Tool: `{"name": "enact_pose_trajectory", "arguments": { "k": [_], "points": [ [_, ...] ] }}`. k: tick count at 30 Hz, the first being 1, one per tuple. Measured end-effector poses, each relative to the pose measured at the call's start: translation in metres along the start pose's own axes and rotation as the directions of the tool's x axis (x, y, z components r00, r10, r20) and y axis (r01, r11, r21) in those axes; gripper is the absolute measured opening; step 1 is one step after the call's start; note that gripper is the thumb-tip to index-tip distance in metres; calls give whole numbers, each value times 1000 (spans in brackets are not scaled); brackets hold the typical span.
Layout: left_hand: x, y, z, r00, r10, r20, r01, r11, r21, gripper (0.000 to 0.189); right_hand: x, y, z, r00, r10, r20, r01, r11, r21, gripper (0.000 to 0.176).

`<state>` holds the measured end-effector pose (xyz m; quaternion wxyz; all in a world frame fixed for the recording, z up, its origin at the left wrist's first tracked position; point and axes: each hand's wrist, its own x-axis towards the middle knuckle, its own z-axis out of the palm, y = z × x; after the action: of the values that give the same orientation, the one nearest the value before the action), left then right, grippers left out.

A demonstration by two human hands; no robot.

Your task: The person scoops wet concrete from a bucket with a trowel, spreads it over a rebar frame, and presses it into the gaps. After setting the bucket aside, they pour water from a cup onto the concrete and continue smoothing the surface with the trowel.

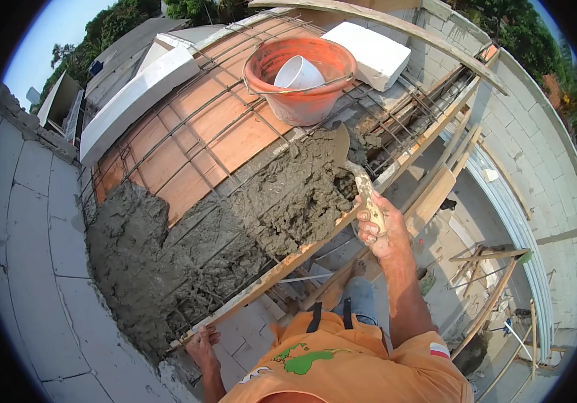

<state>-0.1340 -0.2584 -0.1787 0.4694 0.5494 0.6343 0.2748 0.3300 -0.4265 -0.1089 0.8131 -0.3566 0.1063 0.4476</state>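
Note:
My right hand (384, 227) is wrapped round the handle of a trowel (366, 195), which is smeared with mortar. The trowel's blade points away from me and rests at the right end of the wet concrete (295, 198). My left hand (204, 346) grips the near corner of the wooden formwork board (285, 265), fingers over its edge. The wet concrete lies rough and lumpy along this board and over part of the rebar grid (194, 134). Just beyond it stands an orange bucket (302, 101) with a white pail (300, 72) inside.
White blocks (369, 50) (137, 101) lie on the far and left sides of the plywood (234, 138). A block wall (39, 235) borders the left. Below the board on the right are metal channels (503, 208), poles and a lower floor, a drop from here.

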Motion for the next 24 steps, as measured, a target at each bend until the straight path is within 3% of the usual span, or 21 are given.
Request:
{"name": "enact_pose_trajectory", "arguments": {
  "k": [3, 5, 8, 13, 15, 24],
  "points": [
    [5, -15, -1, 999, -38, 3, 38, 998, -55, 60, -2, 4, 2, 1000, -1, -11, 1, 1000, -3, 39],
    [-1, -6, 1, 999, -43, -26, 41, 996, -76, 59, -1, 1, 7, 995, -92, -36, 91, 995, -30, 34],
    [-1, -8, 1, 998, -49, -48, 45, 994, -96, 60, 9, -4, -4, 999, -33, 9, 34, 994, -100, 34],
    [2, -6, 4, 999, -49, 21, 51, 994, -96, 63, 35, -14, 7, 990, -140, -16, 138, 988, -64, 35],
    [-1, -3, 2, 999, -42, -19, 40, 995, -91, 66, 22, -3, 7, 983, -180, -31, 178, 981, -75, 34],
    [1, -8, 5, 998, -60, -14, 58, 990, -125, 69, -8, 16, -25, 968, -241, -64, 249, 954, 168, 41]
  ]
}}
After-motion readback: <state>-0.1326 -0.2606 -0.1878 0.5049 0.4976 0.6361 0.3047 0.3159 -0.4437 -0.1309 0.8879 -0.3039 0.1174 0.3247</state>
